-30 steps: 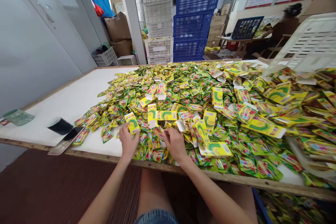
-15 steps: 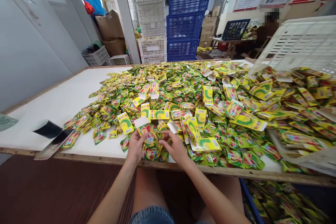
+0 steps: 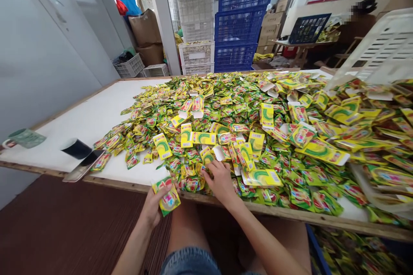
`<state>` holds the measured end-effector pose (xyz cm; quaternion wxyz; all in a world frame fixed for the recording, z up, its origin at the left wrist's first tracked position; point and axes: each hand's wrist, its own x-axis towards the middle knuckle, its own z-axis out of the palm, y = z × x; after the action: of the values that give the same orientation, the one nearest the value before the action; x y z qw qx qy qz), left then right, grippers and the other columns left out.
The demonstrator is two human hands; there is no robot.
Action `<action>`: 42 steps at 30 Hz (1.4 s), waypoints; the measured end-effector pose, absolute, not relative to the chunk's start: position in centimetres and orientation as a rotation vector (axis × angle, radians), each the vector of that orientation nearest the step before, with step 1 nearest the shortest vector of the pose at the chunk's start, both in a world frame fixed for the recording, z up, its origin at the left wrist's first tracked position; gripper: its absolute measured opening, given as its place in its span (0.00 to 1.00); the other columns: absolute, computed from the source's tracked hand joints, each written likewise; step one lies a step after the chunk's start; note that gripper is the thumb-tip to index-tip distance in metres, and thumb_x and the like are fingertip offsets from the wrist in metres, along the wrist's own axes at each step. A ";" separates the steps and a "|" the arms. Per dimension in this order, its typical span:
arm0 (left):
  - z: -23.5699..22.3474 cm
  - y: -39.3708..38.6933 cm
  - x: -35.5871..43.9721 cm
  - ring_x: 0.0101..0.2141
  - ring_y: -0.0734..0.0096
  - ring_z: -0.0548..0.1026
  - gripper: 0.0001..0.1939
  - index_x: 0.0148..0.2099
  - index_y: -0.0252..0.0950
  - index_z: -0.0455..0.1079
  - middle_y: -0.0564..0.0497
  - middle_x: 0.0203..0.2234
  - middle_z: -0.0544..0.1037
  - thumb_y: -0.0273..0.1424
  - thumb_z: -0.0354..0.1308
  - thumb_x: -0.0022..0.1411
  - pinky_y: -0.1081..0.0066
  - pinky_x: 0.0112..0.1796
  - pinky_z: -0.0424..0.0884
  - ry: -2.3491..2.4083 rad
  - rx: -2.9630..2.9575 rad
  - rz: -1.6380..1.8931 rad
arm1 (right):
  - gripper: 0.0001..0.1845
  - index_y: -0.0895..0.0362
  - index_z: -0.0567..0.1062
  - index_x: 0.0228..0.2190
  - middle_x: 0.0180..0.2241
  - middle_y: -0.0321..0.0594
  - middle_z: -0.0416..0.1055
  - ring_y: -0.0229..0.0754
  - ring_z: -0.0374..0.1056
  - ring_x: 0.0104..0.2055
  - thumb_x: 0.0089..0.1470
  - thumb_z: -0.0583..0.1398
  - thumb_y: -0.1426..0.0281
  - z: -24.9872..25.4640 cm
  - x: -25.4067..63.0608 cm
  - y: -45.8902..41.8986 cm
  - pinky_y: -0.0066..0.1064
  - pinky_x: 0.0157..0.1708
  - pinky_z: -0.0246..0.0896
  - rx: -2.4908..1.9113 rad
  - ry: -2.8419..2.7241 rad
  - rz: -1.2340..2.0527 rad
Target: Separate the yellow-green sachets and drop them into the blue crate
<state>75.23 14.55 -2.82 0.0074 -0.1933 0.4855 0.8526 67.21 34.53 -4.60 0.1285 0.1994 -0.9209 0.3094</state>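
The left hand (image 3: 152, 208) clamps a box (image 3: 167, 197) under its thumb, likely for steadiness; whether the right hand (image 3: 222, 184) grips nearby packets (image 3: 191, 184), I cannot tell.

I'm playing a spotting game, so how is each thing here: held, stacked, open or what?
Left hand: closed around a box
Held box: tilted
Right hand: fingers bent
Packets: heaped loosely
White-flapped box: flap out
Blue crates: stacked
White crates: stacked
Green mug: on the table
Phone-like thing: jutting over the table edge
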 end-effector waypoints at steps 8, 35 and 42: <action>-4.4 14.7 76.6 0.32 0.63 0.75 0.21 0.41 0.30 0.68 0.43 0.32 0.77 0.34 0.65 0.45 0.66 0.37 0.69 1.830 -0.515 2.383 | 0.08 0.60 0.69 0.32 0.31 0.44 0.71 0.47 0.63 0.38 0.55 0.53 0.68 -3.6 68.2 31.8 0.40 0.43 0.45 0.658 -2.908 0.752; -1.7 15.8 70.6 0.39 0.64 0.72 0.21 0.41 0.33 0.72 0.48 0.36 0.77 0.42 0.61 0.47 0.72 0.40 0.65 2.072 -0.174 1.673 | 0.19 0.61 0.70 0.33 0.30 0.43 0.70 0.41 0.64 0.32 0.49 0.56 0.56 -7.4 73.7 36.3 0.28 0.30 0.60 -0.116 -2.215 2.009; -1.2 16.8 71.7 0.25 0.73 0.72 0.20 0.38 0.29 0.73 0.49 0.26 0.76 0.38 0.65 0.44 0.75 0.29 0.66 1.625 -0.500 1.933 | 0.19 0.61 0.69 0.35 0.32 0.44 0.69 0.41 0.65 0.32 0.49 0.57 0.58 -7.6 73.5 36.7 0.28 0.29 0.61 -0.152 -2.163 2.081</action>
<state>71.72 16.80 -1.16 0.2799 -0.1864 0.6060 0.7209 73.46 36.66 -7.63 0.0680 -0.0506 -0.7180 0.6909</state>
